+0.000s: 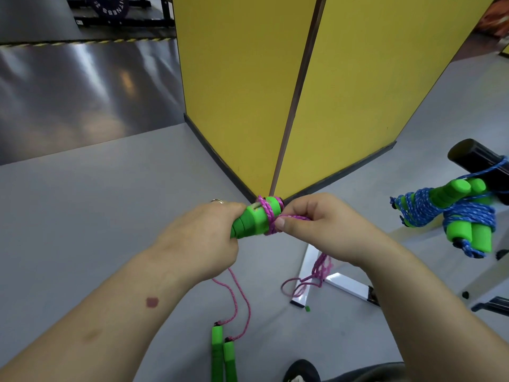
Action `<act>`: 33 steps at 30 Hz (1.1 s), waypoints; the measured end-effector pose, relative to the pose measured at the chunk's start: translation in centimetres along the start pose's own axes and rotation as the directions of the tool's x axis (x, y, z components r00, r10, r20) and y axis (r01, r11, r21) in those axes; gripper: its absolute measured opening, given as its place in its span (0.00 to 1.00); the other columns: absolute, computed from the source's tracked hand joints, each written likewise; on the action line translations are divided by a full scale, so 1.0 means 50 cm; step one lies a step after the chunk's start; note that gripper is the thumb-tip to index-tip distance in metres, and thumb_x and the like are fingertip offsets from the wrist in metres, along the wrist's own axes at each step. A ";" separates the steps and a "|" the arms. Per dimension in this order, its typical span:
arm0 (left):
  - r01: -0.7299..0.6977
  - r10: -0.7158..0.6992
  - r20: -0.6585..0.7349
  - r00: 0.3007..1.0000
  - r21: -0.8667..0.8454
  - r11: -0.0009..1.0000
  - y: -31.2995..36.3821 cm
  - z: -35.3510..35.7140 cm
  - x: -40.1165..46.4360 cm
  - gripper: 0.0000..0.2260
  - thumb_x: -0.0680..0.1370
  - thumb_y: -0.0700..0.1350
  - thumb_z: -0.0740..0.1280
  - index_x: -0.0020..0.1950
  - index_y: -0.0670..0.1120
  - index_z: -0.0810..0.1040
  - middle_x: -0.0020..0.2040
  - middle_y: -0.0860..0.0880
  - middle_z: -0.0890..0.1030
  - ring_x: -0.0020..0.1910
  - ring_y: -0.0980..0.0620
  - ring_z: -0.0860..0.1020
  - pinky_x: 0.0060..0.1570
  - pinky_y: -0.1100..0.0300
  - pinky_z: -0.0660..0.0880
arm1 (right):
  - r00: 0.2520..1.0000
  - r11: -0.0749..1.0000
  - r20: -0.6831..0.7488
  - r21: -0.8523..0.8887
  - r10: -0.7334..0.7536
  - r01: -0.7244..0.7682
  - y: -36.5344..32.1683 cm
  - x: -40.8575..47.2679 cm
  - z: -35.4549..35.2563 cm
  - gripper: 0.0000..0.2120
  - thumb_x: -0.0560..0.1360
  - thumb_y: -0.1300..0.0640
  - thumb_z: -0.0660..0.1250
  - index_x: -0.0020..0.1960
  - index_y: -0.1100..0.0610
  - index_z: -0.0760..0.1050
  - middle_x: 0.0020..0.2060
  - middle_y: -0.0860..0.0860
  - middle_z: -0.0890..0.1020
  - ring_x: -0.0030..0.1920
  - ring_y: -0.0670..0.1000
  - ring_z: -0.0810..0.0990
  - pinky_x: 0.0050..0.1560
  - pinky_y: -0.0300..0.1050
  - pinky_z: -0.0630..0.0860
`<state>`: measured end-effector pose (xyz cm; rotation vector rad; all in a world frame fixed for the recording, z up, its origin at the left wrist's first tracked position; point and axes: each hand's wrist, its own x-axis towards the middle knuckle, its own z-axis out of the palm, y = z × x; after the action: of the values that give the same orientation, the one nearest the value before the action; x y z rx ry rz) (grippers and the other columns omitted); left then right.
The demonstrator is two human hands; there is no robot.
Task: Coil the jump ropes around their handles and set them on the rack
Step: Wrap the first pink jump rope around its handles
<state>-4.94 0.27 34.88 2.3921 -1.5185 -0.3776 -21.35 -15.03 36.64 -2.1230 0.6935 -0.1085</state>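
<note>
Both hands grip: left hand (203, 232) holds green handles (253, 219), right hand (316, 224) fingers pinch pink rope (292, 217).

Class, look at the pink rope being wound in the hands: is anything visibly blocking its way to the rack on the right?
Nothing visible blocks it: only open floor lies between the pink rope and the rack.

Grey vinyl floor (82, 216); two yellow partition panels (358, 78) meet at a corner, dark skirting along their base. Hazard-striped floor tape (82, 43) beyond.
</note>
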 end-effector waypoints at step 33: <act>-0.034 -0.068 -0.187 0.980 -0.494 0.869 -0.023 -0.034 0.002 0.15 0.76 0.47 0.74 0.56 0.62 0.74 0.49 0.60 0.80 0.45 0.58 0.79 0.45 0.58 0.76 | 0.990 0.969 -0.063 0.224 0.122 -0.105 0.023 0.028 0.031 0.14 0.77 0.41 0.64 0.46 0.49 0.82 0.30 0.53 0.63 0.32 0.55 0.59 0.34 0.50 0.60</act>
<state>-3.33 0.80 36.03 1.9695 -1.1415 -0.4534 -20.21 -15.18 34.55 -1.8705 0.8087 -0.1965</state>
